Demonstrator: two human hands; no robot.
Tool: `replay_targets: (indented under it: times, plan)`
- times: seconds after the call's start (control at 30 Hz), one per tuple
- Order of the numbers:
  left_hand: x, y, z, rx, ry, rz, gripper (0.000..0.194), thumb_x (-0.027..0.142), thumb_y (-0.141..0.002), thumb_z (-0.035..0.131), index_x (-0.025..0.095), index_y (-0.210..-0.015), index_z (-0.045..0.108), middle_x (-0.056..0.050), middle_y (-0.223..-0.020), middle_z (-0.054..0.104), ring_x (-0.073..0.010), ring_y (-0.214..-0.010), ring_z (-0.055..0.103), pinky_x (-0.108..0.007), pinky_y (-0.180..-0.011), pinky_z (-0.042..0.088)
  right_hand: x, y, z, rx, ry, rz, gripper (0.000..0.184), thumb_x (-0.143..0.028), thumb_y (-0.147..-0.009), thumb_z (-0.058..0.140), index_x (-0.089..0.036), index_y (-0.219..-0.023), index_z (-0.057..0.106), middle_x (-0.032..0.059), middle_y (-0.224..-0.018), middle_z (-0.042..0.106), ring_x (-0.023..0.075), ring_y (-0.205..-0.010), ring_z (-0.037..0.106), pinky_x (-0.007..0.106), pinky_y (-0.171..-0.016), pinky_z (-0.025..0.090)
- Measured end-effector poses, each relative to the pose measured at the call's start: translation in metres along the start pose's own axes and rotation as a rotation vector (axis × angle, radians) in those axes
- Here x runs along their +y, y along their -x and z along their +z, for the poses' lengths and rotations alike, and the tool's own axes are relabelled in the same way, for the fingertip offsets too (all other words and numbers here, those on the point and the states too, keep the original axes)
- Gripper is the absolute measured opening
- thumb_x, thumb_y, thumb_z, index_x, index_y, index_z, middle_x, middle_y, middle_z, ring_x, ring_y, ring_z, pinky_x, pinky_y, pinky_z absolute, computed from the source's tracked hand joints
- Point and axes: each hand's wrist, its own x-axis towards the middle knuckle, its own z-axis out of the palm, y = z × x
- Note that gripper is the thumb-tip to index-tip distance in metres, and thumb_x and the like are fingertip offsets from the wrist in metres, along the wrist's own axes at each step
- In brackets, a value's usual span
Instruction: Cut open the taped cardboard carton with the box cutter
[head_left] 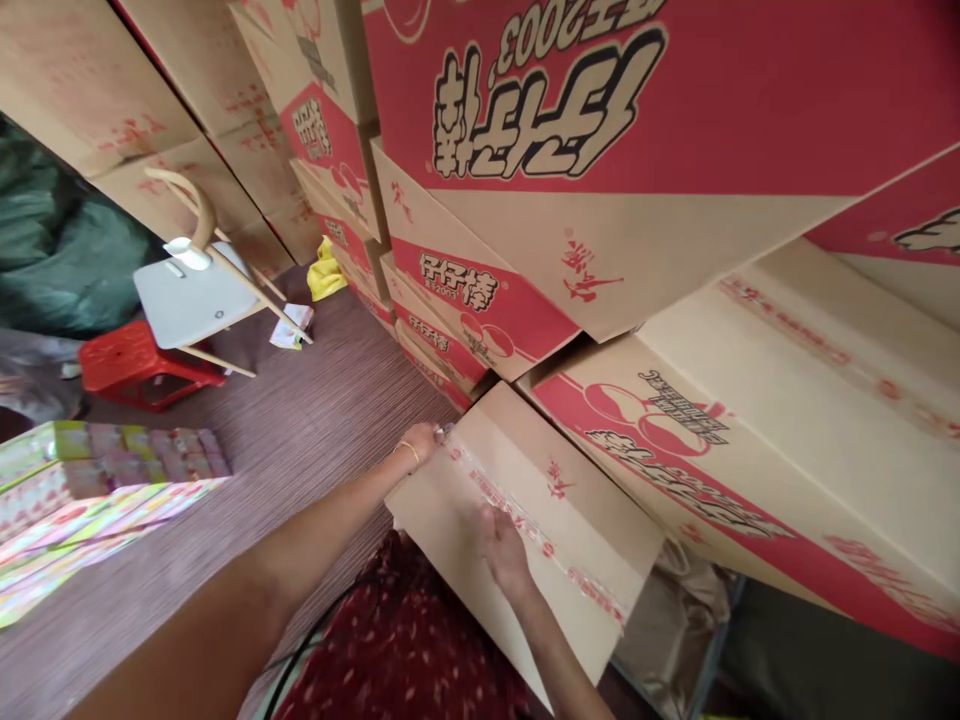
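A closed brown cardboard carton [480, 460] lies in front of me, a strip of clear packing tape with red print [517, 523] along its top. At its far left corner, my left hand [421, 442], with a thin yellow bracelet at the wrist, has its fingers closed on the end of the tape, where a shiny bit shows. My right hand [504, 550] rests on the carton's top beside the tape, fingers curled together. Whether anything is inside the curled fingers cannot be seen.
Red and brown cartons [525, 230] are stacked high ahead and to the right. On the left stand a pale chair [199, 300], a red stool [142, 365] and a stack of colourful packages [112, 480]. A yellow bag [325, 272] lies on the floor. Patterned dark red cloth [390, 640] is below me.
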Motion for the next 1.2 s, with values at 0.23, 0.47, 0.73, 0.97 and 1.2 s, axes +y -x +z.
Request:
replay_targets:
  times: [0.23,0.47,0.73,0.97,1.2]
  plan:
    - [0.010,-0.025,-0.011,-0.006,-0.287,0.108,0.035,0.029,-0.090,0.037,0.015,-0.099,0.068,-0.016,-0.106,0.068,-0.0260,-0.103,0.062,-0.034,-0.084,0.046,0.012,0.015,0.010,0.099,0.638,0.176,0.055,-0.030,-0.092,0.030,-0.013,-0.144,0.036,0.0108,-0.152,0.023,0.0303,-0.139,0.018,0.055,-0.108,0.027]
    - [0.009,-0.024,-0.016,-0.026,-0.390,0.147,0.039,0.032,-0.090,0.035,0.016,-0.098,0.070,-0.015,-0.103,0.069,-0.0234,-0.098,0.064,-0.030,-0.081,0.046,0.019,0.020,0.015,0.114,0.690,0.313,0.053,-0.033,-0.096,0.031,-0.024,-0.148,0.027,0.0057,-0.155,0.013,0.0292,-0.141,0.010,0.061,-0.100,0.034]
    - [0.009,-0.023,-0.016,-0.079,-0.424,0.166,0.036,0.031,-0.087,0.041,0.015,-0.097,0.072,-0.017,-0.103,0.069,-0.0267,-0.098,0.064,-0.032,-0.079,0.048,0.038,0.012,0.023,0.122,0.623,0.211,0.059,-0.038,-0.094,0.037,-0.012,-0.147,0.030,0.0157,-0.153,0.014,0.0323,-0.142,0.007,0.050,-0.107,0.033]
    - [0.010,-0.013,-0.019,-0.122,-0.432,0.128,0.040,0.033,-0.088,0.040,0.012,-0.101,0.072,-0.019,-0.106,0.068,-0.0302,-0.100,0.064,-0.034,-0.076,0.050,0.055,0.009,0.028,0.151,0.657,0.104,0.063,-0.042,-0.092,0.040,-0.007,-0.144,0.035,0.0204,-0.150,0.020,0.0319,-0.142,0.007,0.049,-0.114,0.019]
    - [0.004,0.002,-0.012,-0.134,-0.446,0.113,0.039,0.027,-0.090,0.036,0.014,-0.102,0.071,-0.017,-0.108,0.068,-0.0260,-0.102,0.064,-0.032,-0.082,0.049,0.058,0.009,0.032,0.190,0.638,0.093,0.067,-0.045,-0.090,0.046,-0.006,-0.144,0.034,0.0234,-0.149,0.020,0.0333,-0.142,0.006,0.049,-0.115,0.018]
